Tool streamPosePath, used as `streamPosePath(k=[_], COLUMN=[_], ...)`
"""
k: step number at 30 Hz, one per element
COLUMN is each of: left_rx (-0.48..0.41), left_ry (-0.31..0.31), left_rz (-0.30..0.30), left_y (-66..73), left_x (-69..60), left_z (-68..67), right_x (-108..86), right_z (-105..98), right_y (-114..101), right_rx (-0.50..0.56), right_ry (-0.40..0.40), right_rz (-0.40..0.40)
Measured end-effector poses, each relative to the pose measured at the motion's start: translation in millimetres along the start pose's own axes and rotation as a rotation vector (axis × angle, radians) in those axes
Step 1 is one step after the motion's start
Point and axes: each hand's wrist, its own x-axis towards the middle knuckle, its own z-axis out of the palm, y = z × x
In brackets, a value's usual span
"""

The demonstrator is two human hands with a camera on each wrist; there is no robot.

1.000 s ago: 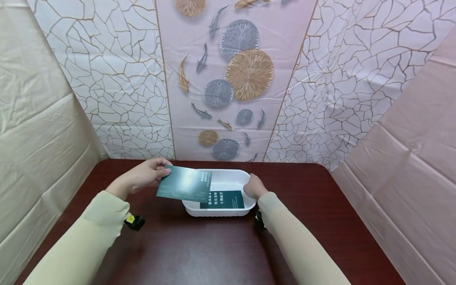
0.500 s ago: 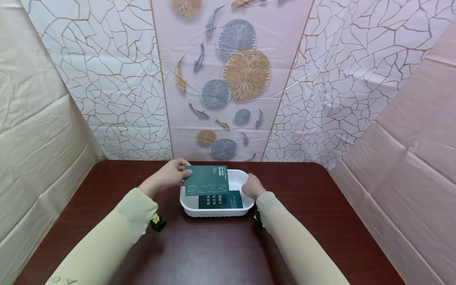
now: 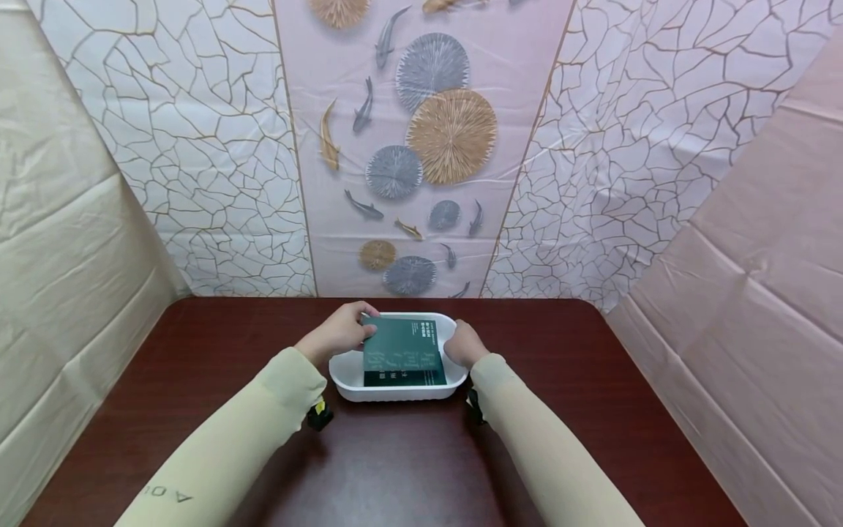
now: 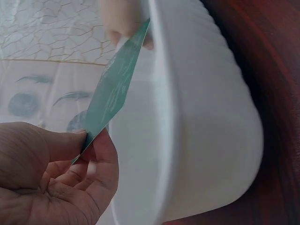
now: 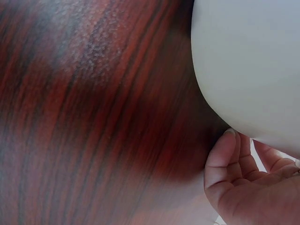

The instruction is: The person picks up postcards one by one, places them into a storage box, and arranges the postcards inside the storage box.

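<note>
Between the thumb and fingers of my left hand [image 3: 338, 334] is a thin dark green card [image 3: 400, 342] with pale print, pinched by its left edge. In the left wrist view this card [image 4: 110, 91] is seen nearly edge-on, tilted beside the basin's rim. The white plastic basin [image 3: 398, 394] is oblong with rounded corners. A second dark green card [image 3: 411, 378] with white characters lies in it, partly covered from view by the held one. My right hand [image 3: 466, 344] grips the basin's right end, and its curled fingers [image 5: 222, 159] touch the outer wall low down.
The basin stands on a dark red wood-grain table [image 3: 395, 461]. Behind the table hangs a patterned cloth [image 3: 421, 183], and plain beige cloth walls [image 3: 72, 256] close in both sides. A small black wrist camera [image 3: 320, 415] sits under the left sleeve.
My left hand has carried the green card rightward and then down, from the basin's left side to over the card inside it. The right hand keeps its place on the basin.
</note>
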Motion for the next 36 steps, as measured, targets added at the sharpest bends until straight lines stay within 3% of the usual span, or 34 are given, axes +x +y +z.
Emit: streamPosePath(k=[7, 9, 14, 17, 22, 30, 36], left_rx=[0.036, 0.117, 0.415, 0.507, 0.583, 0.683, 0.752], left_ry=[0.011, 0.018, 0.055, 0.062, 0.045, 0.040, 0.017], left_rz=[0.003, 0.022, 0.146, 0.178, 0.153, 0.210, 0.195], left_y=[-12.1, -15.0, -18.5, -18.2, -18.3, -23.0, -23.2], left_x=[6.9, 8.2, 10.8, 11.6, 11.9, 10.6, 9.8], left_z=[10.5, 13.1, 19.0, 22.8, 28.7, 33.3, 38.7], right_x=[-0.1, -0.8, -4.0, -4.6, -5.4, -5.7, -6.5], right_z=[0, 0, -1, -1, -1, -2, -1], right_y=[-1, -1, -2, -1, -1, -2, -2], right_rx=[-0.002, 0.000, 0.000, -0.010, -0.021, -0.012, -0.013], right_ry=[0.006, 0.007, 0.011, 0.015, 0.013, 0.014, 0.017], right_rz=[-0.002, -0.006, -0.026, -0.036, -0.056, -0.056, -0.057])
